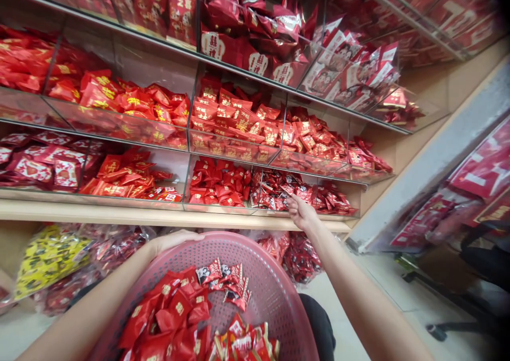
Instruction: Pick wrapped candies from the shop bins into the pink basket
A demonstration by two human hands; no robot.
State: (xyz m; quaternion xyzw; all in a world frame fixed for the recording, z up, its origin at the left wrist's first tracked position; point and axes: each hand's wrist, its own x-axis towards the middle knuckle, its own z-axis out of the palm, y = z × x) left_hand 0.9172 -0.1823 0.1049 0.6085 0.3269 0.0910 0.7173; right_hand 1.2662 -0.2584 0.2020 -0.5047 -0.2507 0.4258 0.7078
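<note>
My left hand [177, 240] rests over the far rim of a pink perforated plastic basket [274, 276], gripping it. Inside the basket lie plain red packets [175, 308], a cluster of small red-and-black printed packets [227, 278], and red packets with gold edges [245, 342]. My right hand [302, 213] is stretched out to the lowest shelf, at the front of a bin. A small red packet [287, 190] shows at its fingertips, which look pinched together. Behind it are many similar red-and-black packets [271, 188].
Shelves with clear dividers hold red packets [229, 183], gold-lettered packets [135, 103] and larger red bags [258, 63]. Below the bottom shelf edge [119, 212] sit a yellow bag [51, 260] and dark red bags [300, 257]. A wheeled chair base [450, 326] stands at right.
</note>
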